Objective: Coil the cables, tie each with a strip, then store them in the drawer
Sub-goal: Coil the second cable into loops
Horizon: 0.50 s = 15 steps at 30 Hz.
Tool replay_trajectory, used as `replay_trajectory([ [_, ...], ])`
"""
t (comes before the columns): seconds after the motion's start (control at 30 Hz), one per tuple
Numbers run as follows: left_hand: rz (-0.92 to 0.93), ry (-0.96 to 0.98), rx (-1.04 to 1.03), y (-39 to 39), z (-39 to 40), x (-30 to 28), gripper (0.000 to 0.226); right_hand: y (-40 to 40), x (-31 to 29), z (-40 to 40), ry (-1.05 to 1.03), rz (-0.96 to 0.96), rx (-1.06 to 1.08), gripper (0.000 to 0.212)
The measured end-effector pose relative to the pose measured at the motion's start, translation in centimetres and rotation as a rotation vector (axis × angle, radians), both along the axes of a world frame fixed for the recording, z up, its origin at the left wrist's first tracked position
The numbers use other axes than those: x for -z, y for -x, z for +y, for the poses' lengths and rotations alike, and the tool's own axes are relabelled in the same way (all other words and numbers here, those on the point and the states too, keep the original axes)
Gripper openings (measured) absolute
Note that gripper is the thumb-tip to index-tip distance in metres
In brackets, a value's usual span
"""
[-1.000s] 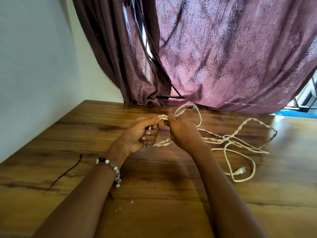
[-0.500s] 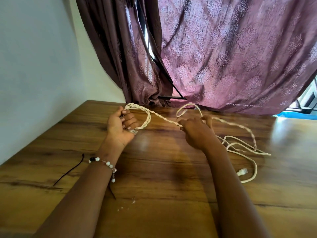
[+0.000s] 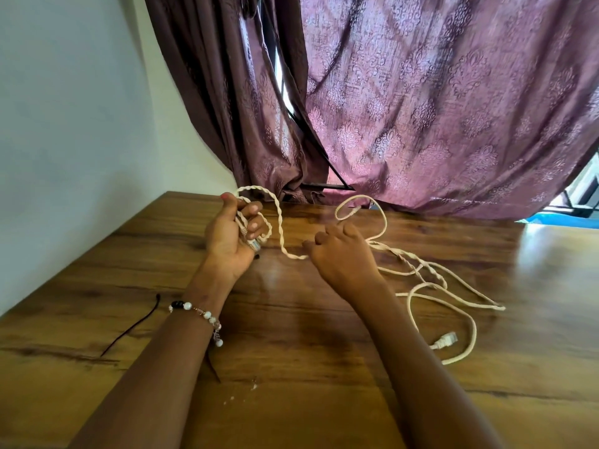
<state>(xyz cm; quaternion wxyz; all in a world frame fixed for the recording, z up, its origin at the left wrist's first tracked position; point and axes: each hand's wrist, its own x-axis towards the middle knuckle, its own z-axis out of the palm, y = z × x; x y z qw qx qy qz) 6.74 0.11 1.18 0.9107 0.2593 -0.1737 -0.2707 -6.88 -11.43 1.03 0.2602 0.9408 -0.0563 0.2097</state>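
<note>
1. Above the wooden table (image 3: pixel 291 319), the left hand (image 3: pixel 227 241) is turned palm-up with its fingers curled around the cream twisted cable (image 3: pixel 278 222), grasping the first loops and one plug end against the palm. That hand seems to serve as the anchor the coil is built on.
2. From that grip a loop rises over the fingertips, then the cable drops and swings across to the right hand (image 3: pixel 343 257), which pinches it just beside the left one, knuckles up. I would say the right hand is feeding the next length in, ready to lay it over the left.
3. Beyond the right hand's pinch, the rest of the cable trails away loose on the table in open bends, ending in a white plug (image 3: pixel 445 341) well clear of both hands. Most of the length is not yet coiled.
4. Near the left forearm lies a thin dark strip (image 3: pixel 136 325), away from the grip on the wall side; probably the tie, kept within reach for when the coil is done.
5. No drawer is visible from here, so storing looks a long way off. A patterned curtain (image 3: pixel 437 108) hangs behind the table.
</note>
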Motion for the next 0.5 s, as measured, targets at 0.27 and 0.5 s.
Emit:
replay_trajectory([
  [0.27, 0.059, 0.103, 0.045, 0.2, 0.2, -0.2, 0.045, 0.9, -0.4, -0.4, -0.061, 0.140, 0.275, 0.044],
  [0.5, -0.483, -0.434, -0.094, 2.3, -0.8, 0.5, 0.044, -1.2, 0.4, 0.8, -0.150, -0.254, -0.435, 0.032],
])
